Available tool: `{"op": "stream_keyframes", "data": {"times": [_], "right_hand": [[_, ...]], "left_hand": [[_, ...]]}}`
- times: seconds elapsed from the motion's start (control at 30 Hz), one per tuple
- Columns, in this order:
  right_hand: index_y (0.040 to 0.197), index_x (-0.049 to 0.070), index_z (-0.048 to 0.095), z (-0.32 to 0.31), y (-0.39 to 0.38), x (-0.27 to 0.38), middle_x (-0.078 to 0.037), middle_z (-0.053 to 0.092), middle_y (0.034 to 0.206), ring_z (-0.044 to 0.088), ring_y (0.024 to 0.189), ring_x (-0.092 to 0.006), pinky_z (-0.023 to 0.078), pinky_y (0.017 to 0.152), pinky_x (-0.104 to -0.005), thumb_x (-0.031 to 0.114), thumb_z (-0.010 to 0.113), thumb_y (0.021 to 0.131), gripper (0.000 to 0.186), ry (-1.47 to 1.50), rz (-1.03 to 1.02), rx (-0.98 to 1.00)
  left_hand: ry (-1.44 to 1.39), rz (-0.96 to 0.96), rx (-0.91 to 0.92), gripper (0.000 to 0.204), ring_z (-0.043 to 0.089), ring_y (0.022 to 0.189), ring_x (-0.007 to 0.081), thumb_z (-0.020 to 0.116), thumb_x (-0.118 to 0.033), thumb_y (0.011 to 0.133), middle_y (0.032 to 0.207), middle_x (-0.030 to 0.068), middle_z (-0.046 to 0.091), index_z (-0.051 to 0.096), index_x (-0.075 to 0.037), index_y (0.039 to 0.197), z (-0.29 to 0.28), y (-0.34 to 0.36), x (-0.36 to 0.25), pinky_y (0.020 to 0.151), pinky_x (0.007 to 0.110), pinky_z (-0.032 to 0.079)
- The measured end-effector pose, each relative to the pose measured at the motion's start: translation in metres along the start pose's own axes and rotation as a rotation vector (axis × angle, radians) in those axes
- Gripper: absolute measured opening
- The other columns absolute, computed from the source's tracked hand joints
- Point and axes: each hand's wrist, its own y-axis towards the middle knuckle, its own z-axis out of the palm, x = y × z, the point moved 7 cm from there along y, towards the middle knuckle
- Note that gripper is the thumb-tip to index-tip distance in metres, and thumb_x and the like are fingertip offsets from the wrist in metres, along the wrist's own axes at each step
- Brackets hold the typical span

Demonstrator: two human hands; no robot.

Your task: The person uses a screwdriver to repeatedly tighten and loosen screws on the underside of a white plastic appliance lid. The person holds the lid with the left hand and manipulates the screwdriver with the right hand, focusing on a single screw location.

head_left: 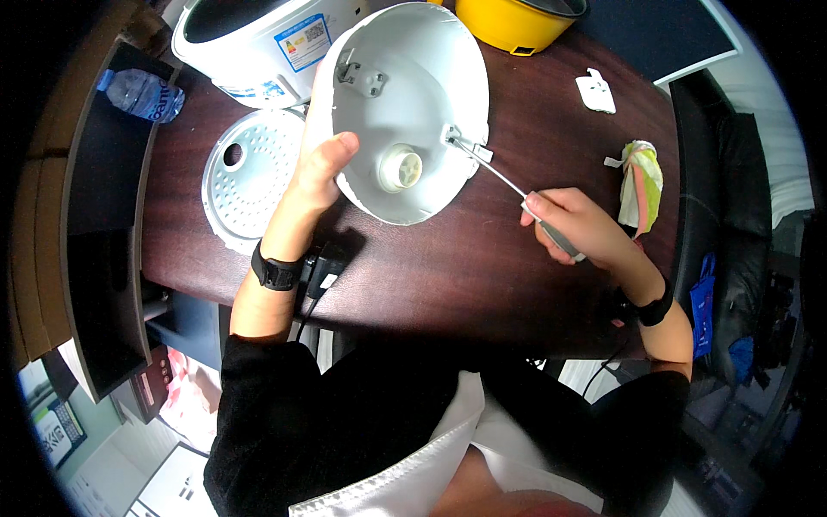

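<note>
My left hand [322,175] grips the left rim of a white plastic lid shell [422,77], thumb over its edge. The shell is tipped so its hollow inside shows, with a round vent piece [401,168] near the lower end and a metal bracket [362,77] at the upper left. My right hand [579,226] is closed around the grey handle of a screwdriver [506,178]. Its thin shaft reaches up and left, the tip at a small fitting [450,134] on the shell's inner right side. Whether the tip sits in a screw is too small to tell.
A white rice cooker body [250,56] stands behind the shell. Beside it lie a perforated round plate [258,172] and a water bottle [142,95]. A yellow pot [517,26], a white plastic part [595,92] and a crumpled cloth [641,185] are on the brown table [431,276].
</note>
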Motion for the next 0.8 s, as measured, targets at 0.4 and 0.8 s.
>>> {"op": "stream_keyframes", "data": {"times": [0.4,0.8], "right_hand": [[0.083,0.002,0.051,0.013,-0.001,0.007,0.0,0.047,0.05,0.041,0.034,-0.0067,0.034,0.032,-0.0197,0.034,0.032,0.097,0.039,0.035,0.028,0.14],[0.077,0.001,0.057,-0.018,-0.005,0.011,-0.007,0.05,0.051,0.049,0.04,-0.0164,0.036,0.04,-0.0302,0.033,0.051,0.09,0.035,-0.442,-0.195,-0.201]], "left_hand": [[0.044,0.076,0.04,0.065,0.055,0.101,0.0259,0.046,-0.043,0.076,0.113,0.0197,0.055,0.047,0.007,0.117,0.002,0.001,-0.005,0.087,0.033,0.043],[0.034,-0.05,0.09,0.083,0.047,0.109,0.0262,0.052,-0.05,0.068,0.119,0.018,0.047,0.031,0.002,0.129,0.006,0.002,-0.003,0.09,0.036,0.039]]}}
